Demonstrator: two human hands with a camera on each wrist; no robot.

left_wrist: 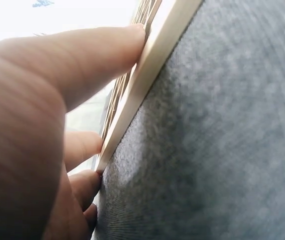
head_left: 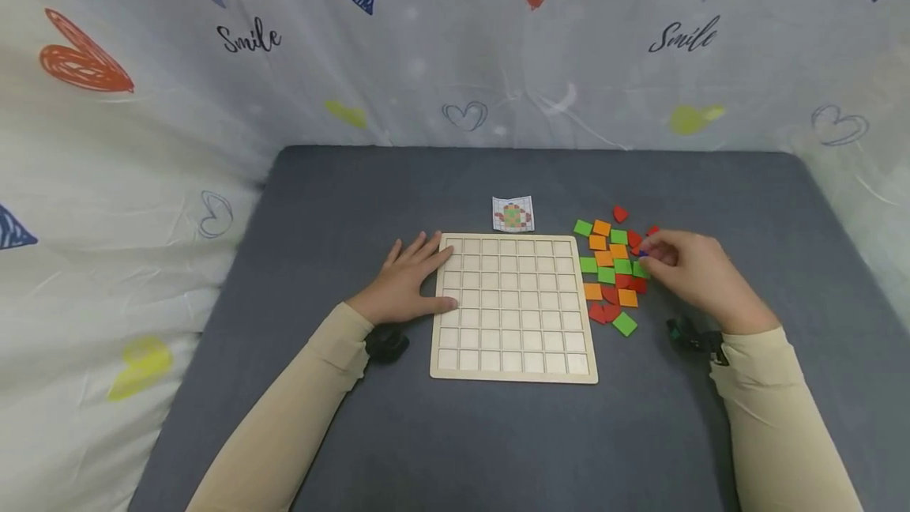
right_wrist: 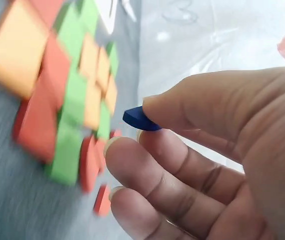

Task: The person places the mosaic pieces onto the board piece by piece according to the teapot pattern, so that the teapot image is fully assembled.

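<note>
A pale wooden grid board (head_left: pixel 515 308) lies on the table, its square cells bare. My left hand (head_left: pixel 408 283) rests at its left edge with fingers spread; the thumb and fingertips touch the rim, as the left wrist view also shows along the board's side (left_wrist: pixel 142 80). Over the loose pieces on the right, my right hand (head_left: pixel 693 271) pinches a small dark blue piece (right_wrist: pixel 140 119) between thumb and index finger. Part of that piece is hidden by the fingertips. Beside the board lie green tiles (head_left: pixel 624 324), orange tiles (head_left: pixel 593 291) and red pieces (head_left: pixel 598 313), several of each.
A small printed pattern card (head_left: pixel 513 214) lies just behind the board. One red piece (head_left: pixel 621 214) sits apart at the back of the pile. The grey table (head_left: pixel 398 433) ends at a white curtain (head_left: pixel 412 62) printed with hearts.
</note>
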